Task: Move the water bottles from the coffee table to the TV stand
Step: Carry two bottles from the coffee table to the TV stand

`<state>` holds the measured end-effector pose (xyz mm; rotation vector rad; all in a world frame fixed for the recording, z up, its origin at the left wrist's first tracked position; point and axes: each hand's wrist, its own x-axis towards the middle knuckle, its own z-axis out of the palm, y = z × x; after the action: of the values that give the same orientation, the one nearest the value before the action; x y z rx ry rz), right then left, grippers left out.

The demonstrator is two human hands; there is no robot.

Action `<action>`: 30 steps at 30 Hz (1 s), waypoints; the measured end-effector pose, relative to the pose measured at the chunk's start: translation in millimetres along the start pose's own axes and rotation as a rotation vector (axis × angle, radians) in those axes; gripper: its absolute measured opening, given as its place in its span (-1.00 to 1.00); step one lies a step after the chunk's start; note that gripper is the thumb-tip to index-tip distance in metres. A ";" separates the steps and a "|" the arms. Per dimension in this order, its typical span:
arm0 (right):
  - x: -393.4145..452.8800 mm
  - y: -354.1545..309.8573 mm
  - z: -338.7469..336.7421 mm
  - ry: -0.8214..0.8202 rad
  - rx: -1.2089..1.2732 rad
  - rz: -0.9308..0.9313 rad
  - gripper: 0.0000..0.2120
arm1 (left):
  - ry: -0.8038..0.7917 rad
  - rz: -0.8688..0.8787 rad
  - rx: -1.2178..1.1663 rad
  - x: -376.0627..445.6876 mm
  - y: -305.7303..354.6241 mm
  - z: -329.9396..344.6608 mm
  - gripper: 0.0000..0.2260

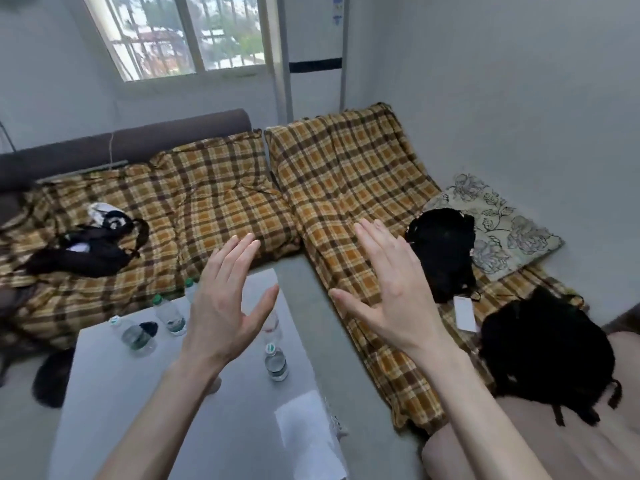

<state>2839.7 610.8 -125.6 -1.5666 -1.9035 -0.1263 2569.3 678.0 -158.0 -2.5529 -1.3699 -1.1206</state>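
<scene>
- Both my hands are up in the air, and both hold nothing.
- My left hand [225, 306] has its fingers spread wide, and so does my right hand [391, 292].
- They float above the far end of the white coffee table [121, 403], well apart from each other.
- Water bottles stand on that table, all upright, so their long way runs up and down.
- One bottle with a green cap [276, 363] stands at about 5 o'clock from my left hand, just below it in the view.
- Another clear bottle [272, 329] peeks out behind my left thumb, partly hidden.
- A third bottle [169, 315] stands at 9 o'clock from my left hand, and one more [136, 336] is farther that way, with a dark thing beside it.
- A small bit of another bottle [190, 289] shows at the table's far edge.
- My left hand is nearer to all of them; my right hand hangs over the checked sofa cover [346, 174].
- I think my left hand should drop down onto the green-cap bottle first and grab it around its side.
- I cannot see the TV stand from here, so I guess I will have to turn to find it.
</scene>
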 end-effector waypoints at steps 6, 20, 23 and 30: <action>10.6 16.5 64.4 -0.142 0.154 -0.057 -0.18 | -0.061 -0.156 0.069 -32.0 -17.6 11.7 -0.41; 44.5 14.6 213.5 -0.333 0.176 -0.081 -0.31 | -0.156 -0.370 0.036 -93.8 -97.8 78.6 -0.43; 54.0 20.5 239.3 -0.374 0.162 -0.082 -0.31 | -0.185 -0.402 0.011 -98.6 -112.4 101.2 -0.44; 65.9 50.5 312.2 -0.531 0.154 -0.125 -0.31 | -0.279 -0.537 -0.056 -113.1 -137.0 170.9 -0.44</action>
<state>2749.1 825.7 -349.2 -1.4721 -2.3489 0.4134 2527.3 740.5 -392.7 -2.5204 -2.2145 -0.8710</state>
